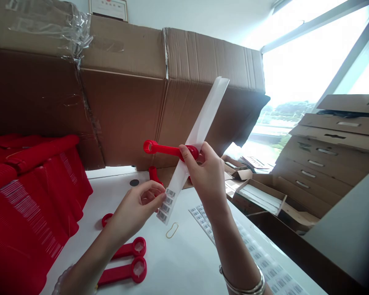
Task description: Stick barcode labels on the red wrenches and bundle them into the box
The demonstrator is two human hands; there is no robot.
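My right hand (204,170) pinches a red plastic handle with a ringed end (164,149), held level above the table. Under that same grip runs a long white label strip (207,110), slanting from upper right to lower left. Several barcode stickers (167,205) sit at its lower end. The thumb and fingers of my left hand (146,200) are closed at the strip's edge beside these stickers. Below my left hand, two red handles with clear round windows (138,268) lie on the table. Another red piece (153,174) shows behind the strip.
Red ribbed pieces (33,205) are piled at the left. Large cardboard boxes (126,110) stand across the back. Sheets of barcode labels (258,254) and a rubber band (172,230) lie on the white table (169,266). Open cartons (261,196) and stacked boxes (320,151) are at right.
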